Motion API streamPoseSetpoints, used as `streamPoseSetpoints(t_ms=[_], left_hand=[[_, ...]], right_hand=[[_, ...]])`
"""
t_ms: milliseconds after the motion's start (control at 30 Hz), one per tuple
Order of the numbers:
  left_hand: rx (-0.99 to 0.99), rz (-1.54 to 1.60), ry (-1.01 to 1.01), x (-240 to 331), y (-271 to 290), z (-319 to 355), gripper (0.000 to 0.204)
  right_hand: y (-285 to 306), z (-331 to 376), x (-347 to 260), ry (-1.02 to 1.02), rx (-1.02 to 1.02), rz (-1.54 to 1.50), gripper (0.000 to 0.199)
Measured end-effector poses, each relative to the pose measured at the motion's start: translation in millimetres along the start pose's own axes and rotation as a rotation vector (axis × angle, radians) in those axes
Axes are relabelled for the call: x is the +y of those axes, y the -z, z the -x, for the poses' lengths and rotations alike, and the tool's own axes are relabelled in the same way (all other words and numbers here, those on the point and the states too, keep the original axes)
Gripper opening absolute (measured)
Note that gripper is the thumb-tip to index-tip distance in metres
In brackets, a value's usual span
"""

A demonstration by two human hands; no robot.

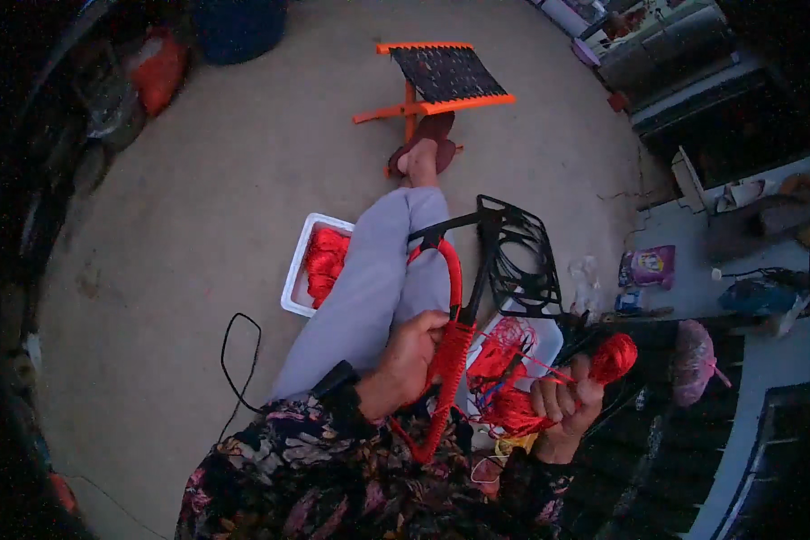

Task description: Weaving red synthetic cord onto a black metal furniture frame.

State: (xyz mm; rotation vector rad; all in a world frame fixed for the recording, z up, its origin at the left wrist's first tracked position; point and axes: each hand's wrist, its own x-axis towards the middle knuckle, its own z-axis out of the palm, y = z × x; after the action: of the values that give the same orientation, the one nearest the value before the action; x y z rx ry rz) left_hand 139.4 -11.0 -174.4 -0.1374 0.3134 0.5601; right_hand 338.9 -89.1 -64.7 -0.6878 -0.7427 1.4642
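The left hand (414, 353) closes round the black metal frame (504, 261) at its red-wound bar, bracing it upright against the lap; the right hand (567, 400) grips the red cord (513, 378), fingers curled, keeping it taut beside the frame. A white tray (299, 270) of more cord lies on the floor by the leg, within reach.

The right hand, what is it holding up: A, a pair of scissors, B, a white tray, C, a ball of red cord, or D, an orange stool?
C: the right hand grips a ball of red cord, with loose red strands running from it toward the black frame whose red-wrapped bar the left hand holds.
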Motion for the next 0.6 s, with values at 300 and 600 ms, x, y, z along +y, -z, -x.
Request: streamPoseSetpoints(t_ms=[300, 600], left_hand=[[0.027, -0.041, -0.138, -3.6, -9.1, -2.1, 0.016], [0.01, -0.07, -0.154, -7.1, 1.1, -4.0, 0.018]], right_hand=[[-3.4, 23.8, -18.2, -0.058, -0.11, 0.001, 0.01], [-30.0, 25.7, -10.6, -0.066, -0.121, -0.037, 0.009]])
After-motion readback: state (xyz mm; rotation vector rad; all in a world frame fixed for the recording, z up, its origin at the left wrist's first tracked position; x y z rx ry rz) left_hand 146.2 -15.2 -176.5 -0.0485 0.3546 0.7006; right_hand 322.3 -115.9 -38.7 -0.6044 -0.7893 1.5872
